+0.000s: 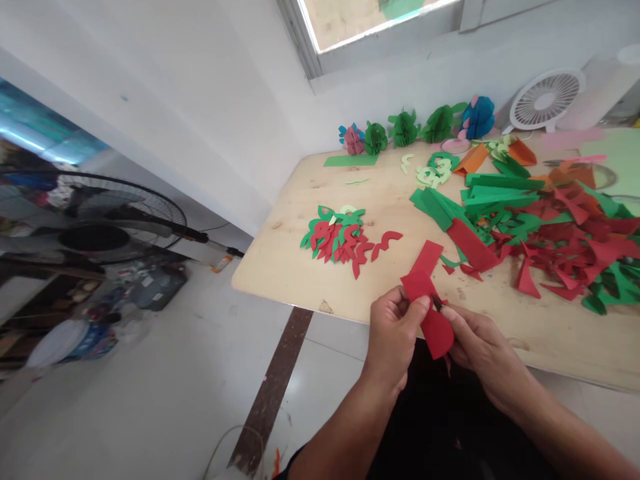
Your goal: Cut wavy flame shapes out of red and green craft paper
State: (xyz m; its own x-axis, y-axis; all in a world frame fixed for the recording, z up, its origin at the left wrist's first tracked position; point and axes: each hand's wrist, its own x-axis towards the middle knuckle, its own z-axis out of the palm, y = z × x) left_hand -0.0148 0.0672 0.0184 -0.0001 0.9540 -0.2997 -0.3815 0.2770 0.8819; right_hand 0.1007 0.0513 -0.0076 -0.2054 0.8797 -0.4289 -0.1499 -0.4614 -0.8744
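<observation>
My left hand (pixel 397 327) pinches a folded piece of red paper (pixel 436 328) between thumb and fingers, over the table's front edge. On the paper's right side, my right hand (pixel 473 337) is closed around a small dark tool, seemingly scissors (pixel 438 303), whose dark part meets the paper; the rest is hidden by the fingers. Just beyond lies a flat red strip (pixel 427 258) on the wooden table (pixel 270 267). Left of it sits a pile of curved red and green cut-outs (pixel 335 237).
Red and green scraps (pixel 565 247) spread over the table's right side. Along the wall stand several paper honeycomb figures (pixel 404 129) and a small white fan (pixel 545 101). A large black fan (pixel 95 233) is at the left.
</observation>
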